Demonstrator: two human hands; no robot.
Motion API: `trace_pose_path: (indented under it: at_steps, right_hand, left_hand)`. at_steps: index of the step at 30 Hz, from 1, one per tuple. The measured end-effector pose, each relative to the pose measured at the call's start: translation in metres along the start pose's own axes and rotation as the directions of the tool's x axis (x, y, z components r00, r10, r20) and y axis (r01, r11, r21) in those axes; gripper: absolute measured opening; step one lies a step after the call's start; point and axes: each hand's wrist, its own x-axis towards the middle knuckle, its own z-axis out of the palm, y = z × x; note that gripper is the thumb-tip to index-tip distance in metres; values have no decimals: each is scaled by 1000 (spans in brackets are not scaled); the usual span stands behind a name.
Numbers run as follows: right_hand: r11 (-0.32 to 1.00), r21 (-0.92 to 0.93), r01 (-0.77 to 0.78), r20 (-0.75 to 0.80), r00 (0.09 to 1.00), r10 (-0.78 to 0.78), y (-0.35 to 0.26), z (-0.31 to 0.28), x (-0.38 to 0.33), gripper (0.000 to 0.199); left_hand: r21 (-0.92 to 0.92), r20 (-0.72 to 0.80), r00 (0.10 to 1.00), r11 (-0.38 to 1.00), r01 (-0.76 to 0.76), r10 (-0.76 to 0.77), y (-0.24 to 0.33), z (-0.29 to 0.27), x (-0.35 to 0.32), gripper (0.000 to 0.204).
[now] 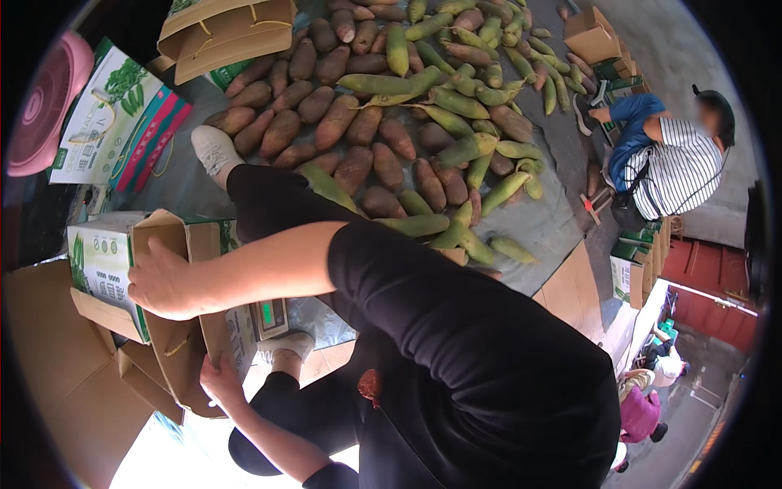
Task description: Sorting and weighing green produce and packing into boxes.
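Note:
My right hand (167, 281) reaches across to an open printed cardboard box (106, 273), its fingers curled over the box's edge. Lower down, my left hand (222, 383) pinches a brown flap (213, 338) of the cardboard packaging in front of me. White and green print covers the box's outer side; its inside is bare brown board. What lies inside the box is hidden from view. A scale (269, 315) with a lit green display sits beside the flap, partly covered. My shoes show on either side of the packaging.
Reddish-brown roots (334, 122) and long green radishes (456, 122) are heaped on a grey sheet (533, 220). Another open carton (224, 37), a printed bag (114, 114) and a pink basin (53, 106) stand nearby. A co-worker (676, 155) sits at the right among cartons (639, 269).

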Motion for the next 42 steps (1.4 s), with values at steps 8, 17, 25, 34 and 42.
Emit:
trace_pose_path:
  at_steps: [8, 17, 25, 34, 42]
  right_hand:
    - [924, 241, -296, -460, 804, 377, 173, -102, -135, 24]
    - [176, 190, -966, -97, 160, 982, 256, -51, -448, 23]
    - [-290, 123, -949, -186, -309, 933, 275, -48, -606, 26]
    - [-534, 602, -594, -74, -708, 703, 316, -74, -696, 21]
    - [-463, 559, -688, -281, -683, 675, 322, -104, -719, 43]
  left_hand:
    - [-20, 6, 1000, 1000, -13, 13, -6, 0, 4, 26]
    - [38, 0, 1000, 999, 17, -17, -1, 2, 7, 32]
    - [-4, 17, 997, 997, 72, -72, -10, -1, 1, 33]
    - [-11, 36, 995, 995, 96, -96, -23, 2, 5, 33]
    - [-10, 83, 987, 990, 141, -139, -15, 14, 12, 36]
